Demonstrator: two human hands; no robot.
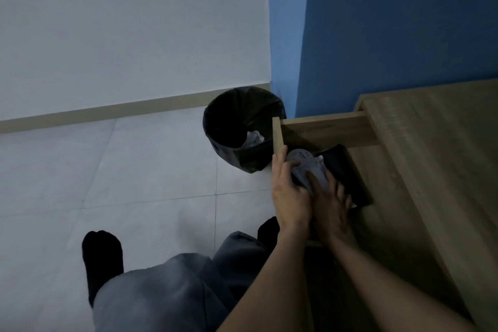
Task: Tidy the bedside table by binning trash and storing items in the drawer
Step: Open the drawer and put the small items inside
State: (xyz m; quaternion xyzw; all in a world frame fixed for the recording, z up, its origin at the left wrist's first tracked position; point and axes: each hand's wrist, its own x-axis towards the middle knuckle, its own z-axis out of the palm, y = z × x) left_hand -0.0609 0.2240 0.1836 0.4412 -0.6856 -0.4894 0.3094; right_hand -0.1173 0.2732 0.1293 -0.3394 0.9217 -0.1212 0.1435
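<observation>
The wooden bedside table (431,159) has its drawer (323,129) pulled out toward the left. Inside lie a white round-ended packet (304,162) and a flat black item (342,170). My left hand (289,197) reaches into the drawer with its thumb against the drawer's front panel (277,135) and its fingers curled on the white packet. My right hand (332,207) lies flat with fingers spread over the packet's near end and the black item. A bin with a black liner (223,121) stands on the floor left of the drawer, with crumpled white paper (253,139) in it.
Pale floor tiles (134,170) spread to the left. A white wall with a skirting board (107,113) runs behind the bin, and a blue wall (390,21) rises behind the table. My grey-trousered legs and black socks (102,256) are at the bottom.
</observation>
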